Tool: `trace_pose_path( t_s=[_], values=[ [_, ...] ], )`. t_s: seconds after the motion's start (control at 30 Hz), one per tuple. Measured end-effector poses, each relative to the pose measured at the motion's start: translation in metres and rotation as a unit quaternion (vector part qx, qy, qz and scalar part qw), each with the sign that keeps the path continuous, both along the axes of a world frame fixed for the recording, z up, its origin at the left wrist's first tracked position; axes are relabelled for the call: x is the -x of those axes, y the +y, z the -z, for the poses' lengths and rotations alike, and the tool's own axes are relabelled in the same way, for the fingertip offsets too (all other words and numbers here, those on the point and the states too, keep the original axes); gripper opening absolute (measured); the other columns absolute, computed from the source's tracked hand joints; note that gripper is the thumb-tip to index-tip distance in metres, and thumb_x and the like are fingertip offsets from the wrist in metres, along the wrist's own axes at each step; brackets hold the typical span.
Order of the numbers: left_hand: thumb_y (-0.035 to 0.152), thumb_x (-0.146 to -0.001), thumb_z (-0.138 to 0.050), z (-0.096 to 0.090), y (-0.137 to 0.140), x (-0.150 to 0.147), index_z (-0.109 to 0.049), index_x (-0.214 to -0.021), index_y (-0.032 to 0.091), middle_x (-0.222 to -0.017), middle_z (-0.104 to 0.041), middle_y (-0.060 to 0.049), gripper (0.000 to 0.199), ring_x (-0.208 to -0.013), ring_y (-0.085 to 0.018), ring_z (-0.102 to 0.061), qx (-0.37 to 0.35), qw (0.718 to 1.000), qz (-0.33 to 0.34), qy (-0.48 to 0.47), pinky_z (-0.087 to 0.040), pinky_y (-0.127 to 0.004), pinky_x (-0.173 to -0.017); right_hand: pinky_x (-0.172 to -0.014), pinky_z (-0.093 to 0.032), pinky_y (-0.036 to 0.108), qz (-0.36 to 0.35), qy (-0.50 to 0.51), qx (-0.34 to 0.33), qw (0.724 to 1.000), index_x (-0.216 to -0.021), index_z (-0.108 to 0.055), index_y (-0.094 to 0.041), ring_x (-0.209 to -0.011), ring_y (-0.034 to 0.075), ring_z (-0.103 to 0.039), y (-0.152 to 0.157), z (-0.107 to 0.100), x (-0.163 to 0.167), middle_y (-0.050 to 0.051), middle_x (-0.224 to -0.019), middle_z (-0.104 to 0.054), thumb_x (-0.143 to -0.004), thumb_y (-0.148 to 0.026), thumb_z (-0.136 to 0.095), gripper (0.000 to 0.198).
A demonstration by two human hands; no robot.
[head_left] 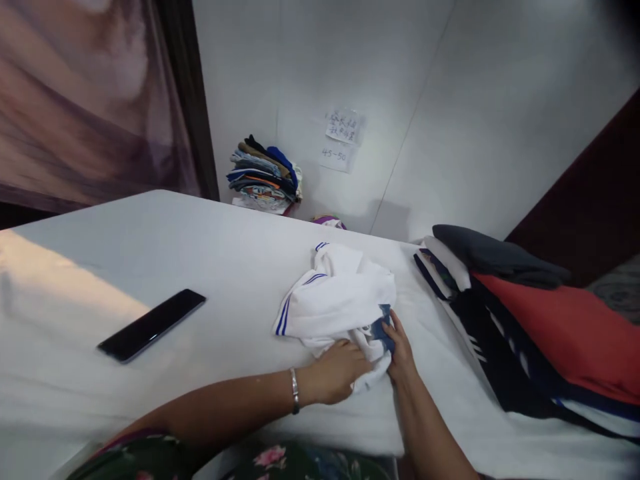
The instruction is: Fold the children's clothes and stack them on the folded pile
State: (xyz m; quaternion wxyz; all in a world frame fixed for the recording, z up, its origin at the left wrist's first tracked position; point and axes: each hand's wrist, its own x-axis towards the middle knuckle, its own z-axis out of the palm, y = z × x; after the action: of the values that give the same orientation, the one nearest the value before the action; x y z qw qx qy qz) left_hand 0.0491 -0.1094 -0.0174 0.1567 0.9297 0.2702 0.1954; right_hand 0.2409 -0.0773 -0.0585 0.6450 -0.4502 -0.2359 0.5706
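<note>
A white garment (345,293) with blue striped trim and a dark blue printed patch lies bunched on the white-covered table (200,247). My left hand (337,370), a silver bracelet at its wrist, is closed on the near part of the cloth, its fingertips partly hidden in the folds. My right hand (400,347) grips the garment's right edge by the blue patch, with the thumb on top and the other fingers mostly out of sight beneath.
A dark phone (153,325) lies on the left of the table. Folded clothes (540,320) are piled at the right. Beyond the far edge stands another clothes stack (265,173) by the wall, where paper notes (340,140) hang. A curtain (90,100) covers the left.
</note>
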Motion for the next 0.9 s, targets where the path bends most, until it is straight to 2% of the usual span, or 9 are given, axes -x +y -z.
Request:
trace_pose_path(
  t_s=[0.1,0.17,0.33,0.43,0.5,0.6,0.7,0.8,0.9],
  values=[
    [0.022,-0.072,-0.065,-0.032,-0.003,0.017,-0.054,-0.13,0.031,-0.12,-0.067,-0.008,0.06,-0.108,-0.028,-0.062,0.07,0.991,0.102,0.059,-0.047,-0.041,-0.093,-0.073,-0.056,0.028,0.009,-0.001,-0.018,1.0,-0.137,-0.047,-0.027,-0.082,0.018,-0.07,0.002,0.0,0.002,0.001,-0.103,-0.072,-0.059,-0.023,-0.08,0.085],
    [0.033,-0.078,-0.064,-0.052,0.003,0.026,-0.053,-0.131,0.03,-0.125,-0.065,-0.006,0.055,-0.111,-0.026,-0.061,0.113,0.987,0.108,0.038,-0.046,-0.038,-0.096,-0.073,-0.055,0.028,0.02,-0.003,-0.026,0.999,-0.136,-0.049,-0.026,-0.082,0.017,-0.069,0.004,0.0,0.004,0.001,-0.104,-0.072,-0.058,-0.021,-0.08,0.083],
    [0.041,-0.087,-0.055,-0.064,0.05,0.029,-0.05,-0.133,0.022,-0.134,-0.058,-0.011,0.05,-0.125,-0.028,-0.051,-0.023,0.99,-0.125,-0.053,-0.036,-0.045,-0.106,-0.084,-0.053,0.03,0.036,-0.032,-0.064,0.997,-0.131,-0.054,-0.025,-0.096,0.018,-0.067,0.004,-0.001,0.007,0.002,-0.113,-0.07,-0.06,-0.024,-0.08,0.076],
    [0.042,-0.081,-0.063,-0.048,0.076,0.026,-0.046,-0.136,0.017,-0.132,-0.058,-0.017,0.063,-0.123,-0.032,-0.051,-0.052,0.972,-0.228,0.026,-0.036,-0.048,-0.103,-0.089,-0.052,0.032,0.034,-0.054,-0.08,0.995,-0.136,-0.049,-0.026,-0.103,0.02,-0.065,0.002,-0.002,0.007,0.003,-0.119,-0.068,-0.067,-0.035,-0.078,0.075],
    [0.041,-0.084,-0.059,-0.04,0.084,0.028,-0.056,-0.124,0.016,-0.119,-0.065,-0.015,0.048,-0.113,-0.031,-0.058,-0.022,0.964,-0.257,0.071,-0.041,-0.044,-0.096,-0.089,-0.052,0.032,0.039,-0.04,-0.068,0.996,-0.14,-0.044,-0.026,-0.107,0.02,-0.064,0.0,-0.003,0.005,0.004,-0.122,-0.066,-0.073,-0.043,-0.074,0.076],
    [0.041,-0.09,-0.046,-0.043,0.082,0.041,-0.067,-0.098,0.02,-0.103,-0.071,-0.008,0.03,-0.098,-0.025,-0.062,-0.004,0.957,-0.285,0.045,-0.044,-0.036,-0.087,-0.086,-0.053,0.031,0.043,0.006,-0.049,0.998,-0.143,-0.039,-0.027,-0.108,0.02,-0.063,0.0,-0.003,0.004,0.004,-0.123,-0.066,-0.075,-0.045,-0.072,0.078],
    [0.041,-0.09,-0.042,-0.064,0.072,0.067,-0.067,-0.094,0.024,-0.102,-0.071,-0.003,0.031,-0.096,-0.021,-0.062,-0.034,0.94,-0.339,-0.036,-0.044,-0.03,-0.084,-0.069,-0.055,0.027,0.004,0.012,-0.039,0.999,-0.143,-0.038,-0.026,-0.09,0.018,-0.068,-0.001,-0.004,0.005,0.004,-0.111,-0.07,-0.072,-0.044,-0.075,0.082],
    [0.044,-0.09,-0.038,-0.079,0.059,0.102,-0.066,-0.091,0.023,-0.096,-0.071,-0.003,0.035,-0.09,-0.021,-0.063,-0.062,0.891,-0.443,-0.077,-0.044,-0.028,-0.078,-0.051,-0.049,0.022,-0.061,-0.035,-0.046,0.996,-0.134,-0.05,-0.023,-0.074,0.015,-0.066,-0.004,-0.007,0.009,0.006,-0.106,-0.07,-0.07,-0.047,-0.076,0.073],
    [0.049,-0.091,-0.029,-0.066,0.049,0.135,-0.064,-0.084,0.02,-0.087,-0.071,-0.006,0.046,-0.085,-0.024,-0.063,-0.005,0.844,-0.534,-0.038,-0.045,-0.031,-0.074,-0.049,-0.046,0.022,-0.12,-0.1,-0.061,0.986,-0.122,-0.06,-0.02,-0.072,0.015,-0.065,-0.007,-0.009,0.014,0.007,-0.107,-0.069,-0.068,-0.046,-0.077,0.062]
  ],
)
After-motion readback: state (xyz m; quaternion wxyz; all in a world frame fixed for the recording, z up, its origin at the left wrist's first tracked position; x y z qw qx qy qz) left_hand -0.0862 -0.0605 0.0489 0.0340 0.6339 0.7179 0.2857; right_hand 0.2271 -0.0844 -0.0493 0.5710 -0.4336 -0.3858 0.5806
